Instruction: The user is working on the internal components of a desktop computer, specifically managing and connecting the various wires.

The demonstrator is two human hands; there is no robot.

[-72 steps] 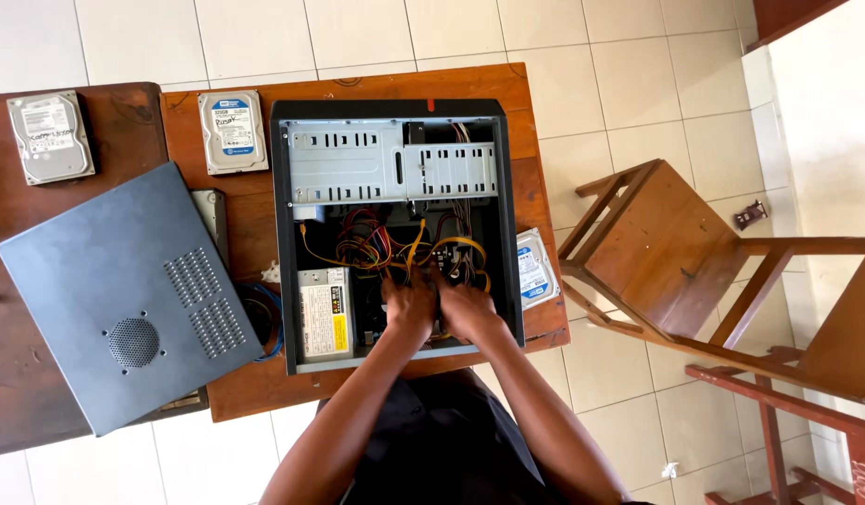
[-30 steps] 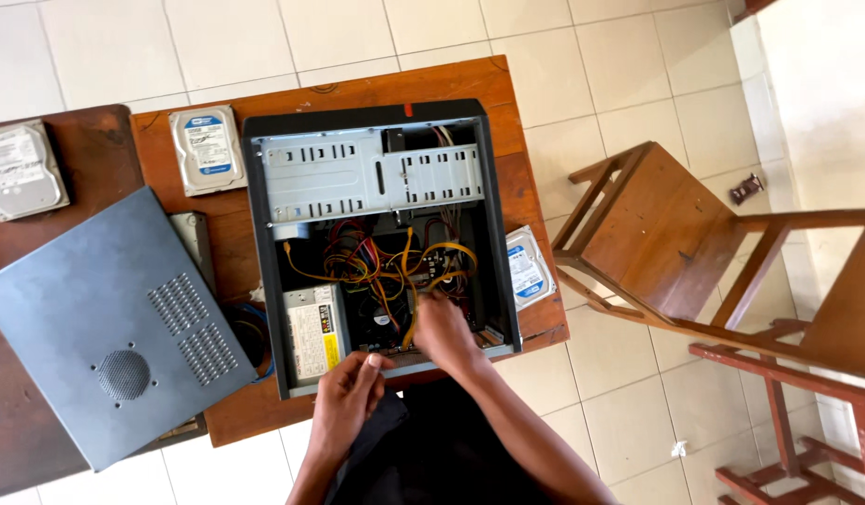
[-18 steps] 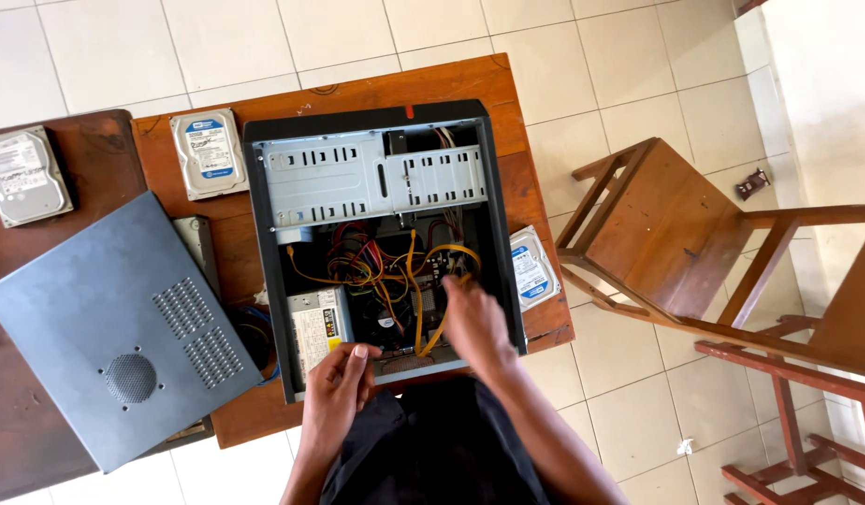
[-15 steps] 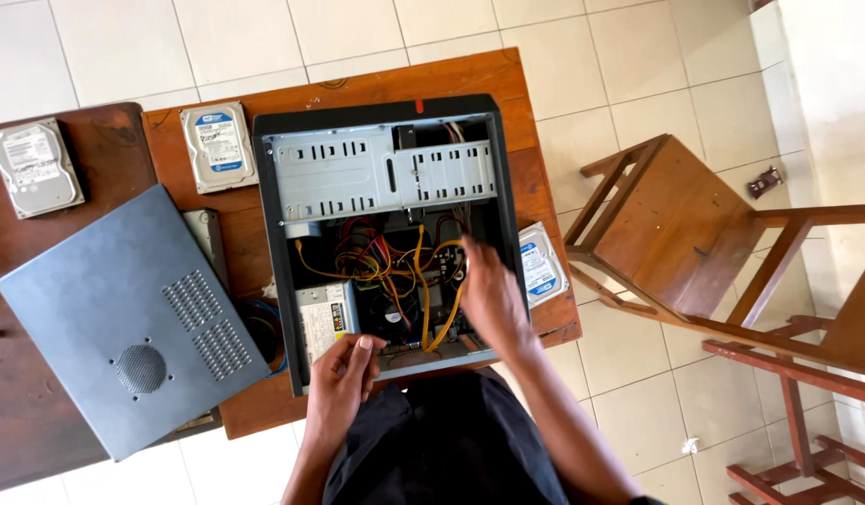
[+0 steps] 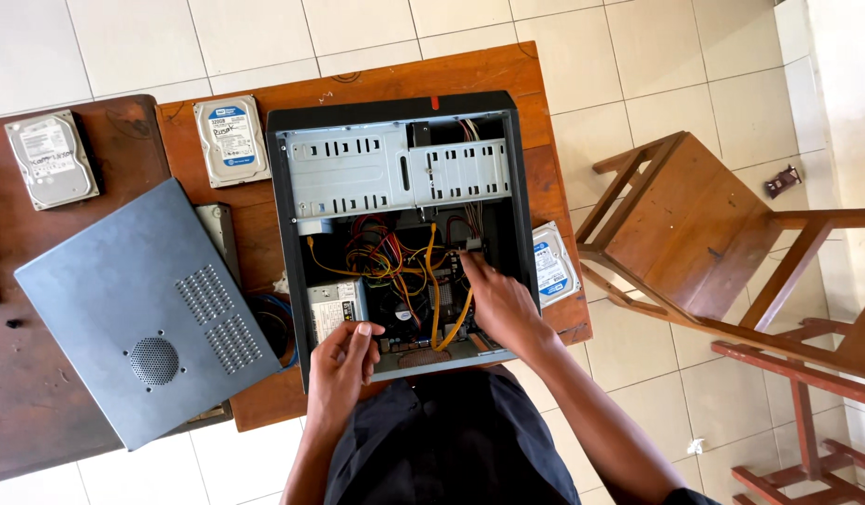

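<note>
Open computer case (image 5: 395,224) lies flat on the counter (image 5: 545,112), side off, spanning from far edge to near edge, nearer the right end.

Right hand (image 5: 498,304) is inside the case at its right side, forearm coming in from the near right at a slant, wrist slightly bent. Fingers (image 5: 465,266) extend toward the far side, tips at a small connector beside the tangle of yellow and red cables (image 5: 404,276). Whether the grip pinches the connector or only touches it cannot be told.

Left hand (image 5: 343,365) rests at the near edge of the case, forearm rising straight from the near side. Fingers curled loosely together, holding nothing, tips close to the labelled power supply box (image 5: 334,307).

Grey side panel (image 5: 147,313) lies tilted across the left part of the counter. One hard drive (image 5: 231,140) sits near the far edge just left of the case, a second (image 5: 50,159) at the far left, a third (image 5: 552,266) just right of the case near the right edge. Wooden chair (image 5: 704,234) stands on the tiled floor off the right end.
</note>
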